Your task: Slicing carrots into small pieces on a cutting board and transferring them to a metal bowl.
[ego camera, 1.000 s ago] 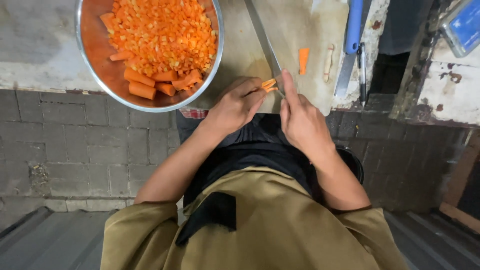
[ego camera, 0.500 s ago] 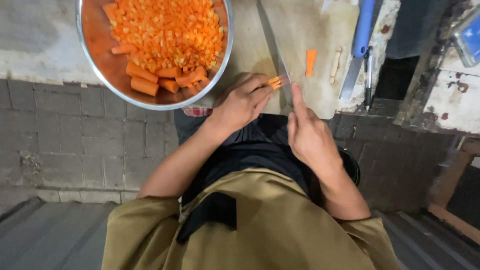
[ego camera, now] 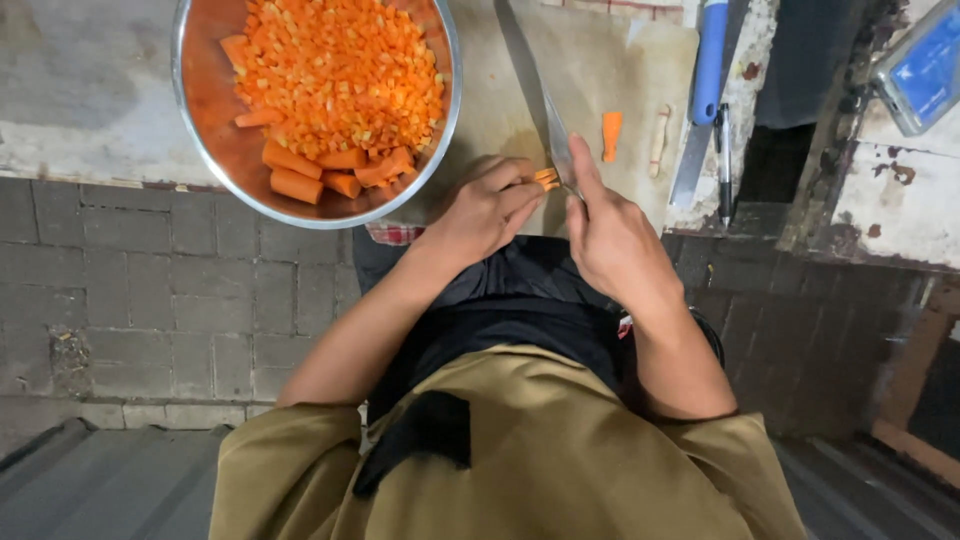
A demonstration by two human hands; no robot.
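My left hand (ego camera: 487, 208) presses thin carrot sticks (ego camera: 545, 179) against a worn wooden cutting board (ego camera: 600, 70). My right hand (ego camera: 612, 235) grips the handle of a long kitchen knife (ego camera: 532, 85), index finger laid along its spine; the blade runs away from me across the board, right beside the sticks. A small carrot piece (ego camera: 611, 135) lies on the board to the right of the blade. A pale peel strip (ego camera: 659, 140) lies next to it.
A large metal bowl (ego camera: 205, 150) at upper left holds diced carrot and a few carrot chunks. A blue-handled knife (ego camera: 706, 90) and a pen (ego camera: 723, 160) lie at the board's right edge. A blue-topped object (ego camera: 925, 70) sits at far right. Below is a brick wall.
The view has drifted slightly, so bowl and board sit a little further right and lower in the frame. Both hands stay at the carrot sticks with the knife against them.
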